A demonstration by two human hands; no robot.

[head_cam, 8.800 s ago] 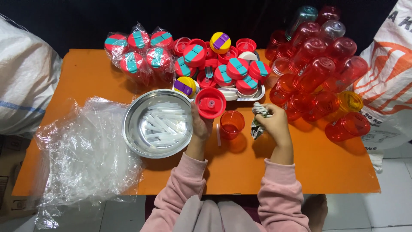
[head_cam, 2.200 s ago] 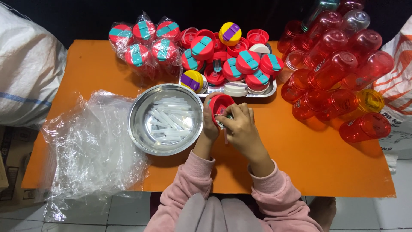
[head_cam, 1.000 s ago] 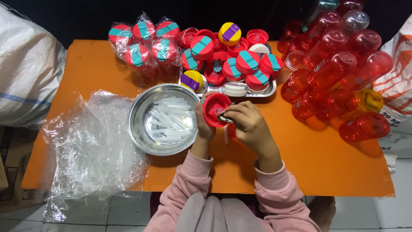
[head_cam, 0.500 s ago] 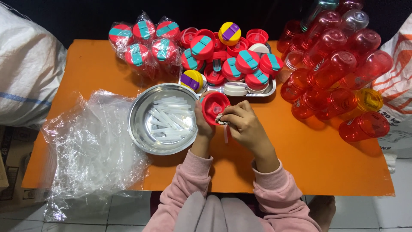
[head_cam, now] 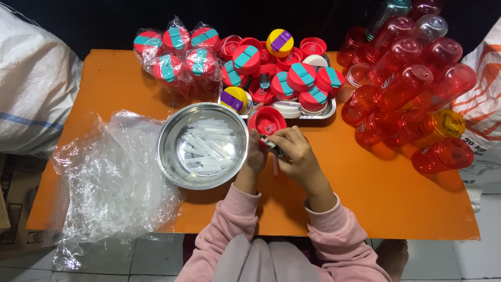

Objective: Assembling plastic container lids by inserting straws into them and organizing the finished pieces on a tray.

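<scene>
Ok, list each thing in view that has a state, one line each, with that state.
Left hand: gripping the red lid's edge.
Right hand: fingers pinched at the lid's underside.
Red lid: held, tilted, inner side facing up.
Steel bowl: upright, holding clear straws.
Tray: heaped with capped lids.
Red bottles: uncapped, piled on their sides.
Plastic bags: crumpled, flat on the table.

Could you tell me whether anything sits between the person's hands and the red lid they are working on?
Nothing visible does. The left hand grips the red lid at its lower edge, and the right hand presses against it directly. The steel bowl lies off to the side.
</scene>
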